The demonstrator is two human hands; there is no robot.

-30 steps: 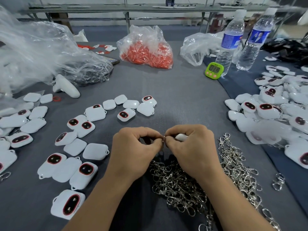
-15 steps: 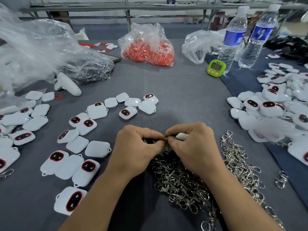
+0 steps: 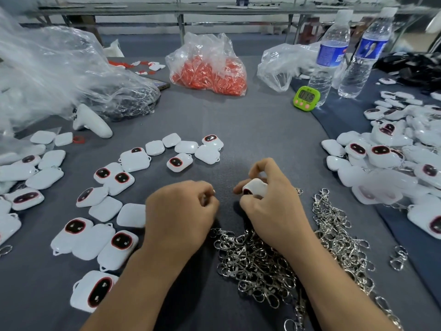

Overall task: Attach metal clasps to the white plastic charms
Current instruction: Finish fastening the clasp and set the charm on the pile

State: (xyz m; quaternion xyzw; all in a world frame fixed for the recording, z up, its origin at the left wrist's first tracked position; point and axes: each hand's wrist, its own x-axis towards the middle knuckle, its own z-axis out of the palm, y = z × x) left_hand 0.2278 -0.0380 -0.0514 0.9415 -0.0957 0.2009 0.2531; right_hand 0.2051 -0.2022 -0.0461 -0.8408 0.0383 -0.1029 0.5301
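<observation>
head view, clasps (image 3: 262, 263): one heap nearest you, beneath both wrists, too many to count.
left hand (image 3: 181, 211): fingers curled tight; whether they pinch anything, you cannot tell.
right hand (image 3: 274, 211): fingers hold one charm (image 3: 256, 188), just right of your left fingertips, long axis pointing at them.
gap: hands near, apart.
beyond: two bottles (image 3: 327, 68), one timer (image 3: 306, 98).

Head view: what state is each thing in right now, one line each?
Left hand grip: fingers curled, contents hidden.
Right hand grip: pinches white plastic charm.
Silver metal clasps pile: loose, tangled heap.
Two clear plastic water bottles: upright, capped.
Green digital timer: upright, display showing digits.
</observation>
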